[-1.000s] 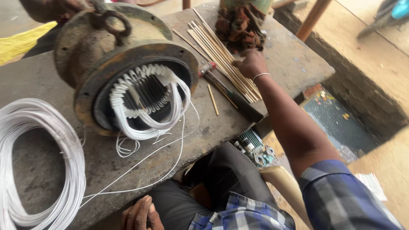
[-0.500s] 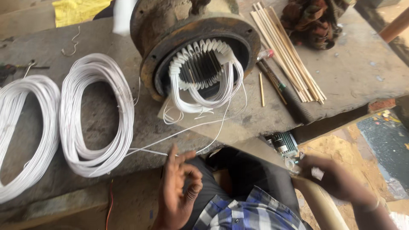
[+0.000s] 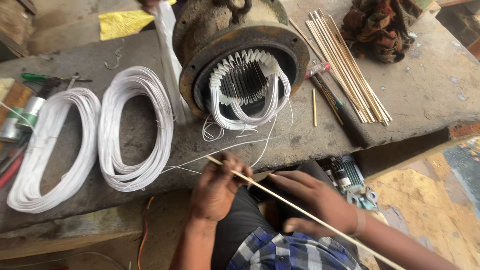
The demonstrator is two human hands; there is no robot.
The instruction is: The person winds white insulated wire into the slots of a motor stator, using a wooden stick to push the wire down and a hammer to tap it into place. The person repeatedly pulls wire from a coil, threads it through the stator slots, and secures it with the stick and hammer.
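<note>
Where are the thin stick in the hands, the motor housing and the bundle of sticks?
thin stick (image 3: 280,197), head view, mid-shaft between the hands
motor housing (image 3: 200,75), head view, rusty front rim
bundle of sticks (image 3: 345,70), head view, middle
</note>
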